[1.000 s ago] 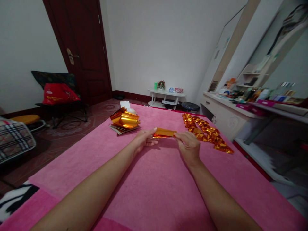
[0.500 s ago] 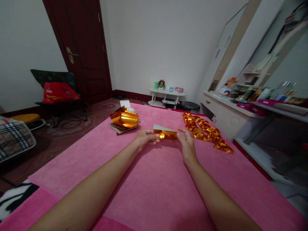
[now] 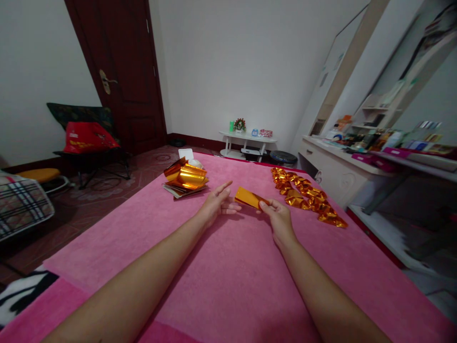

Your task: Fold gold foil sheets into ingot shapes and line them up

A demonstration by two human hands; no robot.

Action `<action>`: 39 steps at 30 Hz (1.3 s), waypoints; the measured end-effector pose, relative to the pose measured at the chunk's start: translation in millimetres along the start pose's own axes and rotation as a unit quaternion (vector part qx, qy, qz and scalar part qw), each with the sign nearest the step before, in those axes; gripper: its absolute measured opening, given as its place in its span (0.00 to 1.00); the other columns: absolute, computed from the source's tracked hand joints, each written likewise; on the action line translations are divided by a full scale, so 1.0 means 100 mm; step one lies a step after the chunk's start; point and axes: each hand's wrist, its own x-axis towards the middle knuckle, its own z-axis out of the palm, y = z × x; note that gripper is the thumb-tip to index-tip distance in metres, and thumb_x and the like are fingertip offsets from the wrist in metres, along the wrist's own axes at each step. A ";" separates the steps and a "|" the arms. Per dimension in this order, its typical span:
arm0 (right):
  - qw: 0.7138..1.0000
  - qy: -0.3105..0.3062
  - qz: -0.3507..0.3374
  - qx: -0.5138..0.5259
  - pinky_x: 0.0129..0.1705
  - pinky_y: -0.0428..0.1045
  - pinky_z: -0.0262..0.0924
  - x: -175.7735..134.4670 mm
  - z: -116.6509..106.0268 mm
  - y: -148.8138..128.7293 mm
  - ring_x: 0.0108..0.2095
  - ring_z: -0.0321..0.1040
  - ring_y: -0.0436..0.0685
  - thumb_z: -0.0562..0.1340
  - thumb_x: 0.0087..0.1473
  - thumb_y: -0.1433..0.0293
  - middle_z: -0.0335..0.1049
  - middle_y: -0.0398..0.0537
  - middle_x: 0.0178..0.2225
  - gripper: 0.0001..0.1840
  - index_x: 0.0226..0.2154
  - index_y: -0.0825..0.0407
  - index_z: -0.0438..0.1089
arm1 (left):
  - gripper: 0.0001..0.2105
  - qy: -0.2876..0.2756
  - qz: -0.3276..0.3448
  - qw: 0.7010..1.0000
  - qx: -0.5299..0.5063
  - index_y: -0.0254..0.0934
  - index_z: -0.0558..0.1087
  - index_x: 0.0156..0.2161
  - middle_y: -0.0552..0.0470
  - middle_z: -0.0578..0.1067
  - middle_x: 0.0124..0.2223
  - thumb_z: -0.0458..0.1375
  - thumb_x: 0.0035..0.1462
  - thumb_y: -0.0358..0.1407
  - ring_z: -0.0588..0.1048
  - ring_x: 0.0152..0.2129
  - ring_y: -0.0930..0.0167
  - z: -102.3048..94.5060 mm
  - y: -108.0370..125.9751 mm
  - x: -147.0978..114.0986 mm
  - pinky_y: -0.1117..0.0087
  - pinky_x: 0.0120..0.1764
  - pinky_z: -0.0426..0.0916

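Observation:
A folded strip of shiny gold foil paper is pinched at its right end by my right hand, thumb on top. Just left of the strip, my left hand is open with fingers apart, not touching it. Beyond my left hand lies a loose stack of gold foil sheets, some curled, with pale undersides showing at the edges. To the right of my right hand, several folded gold foil pieces lie in rows on the pink cloth.
A white object sits behind the foil stack. A low white table with small items stands by the far wall. On the right is a cluttered white dresser; on the left, a chair holds a red bag.
My left hand has let go of the foil strip and spread its fingers. The strip, now tilted and held by my right hand alone, shows no pale flap.

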 end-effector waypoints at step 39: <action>0.985 -0.162 0.056 -0.020 0.29 0.49 0.60 -0.20 0.32 -0.05 0.24 0.67 0.55 0.67 0.40 0.51 0.71 0.46 0.21 0.22 0.24 0.55 0.75 | 0.07 0.123 0.239 0.935 0.233 0.33 0.75 0.33 0.52 0.76 0.30 0.61 0.46 0.30 0.73 0.26 0.74 0.36 0.10 -0.06 0.77 0.29 0.65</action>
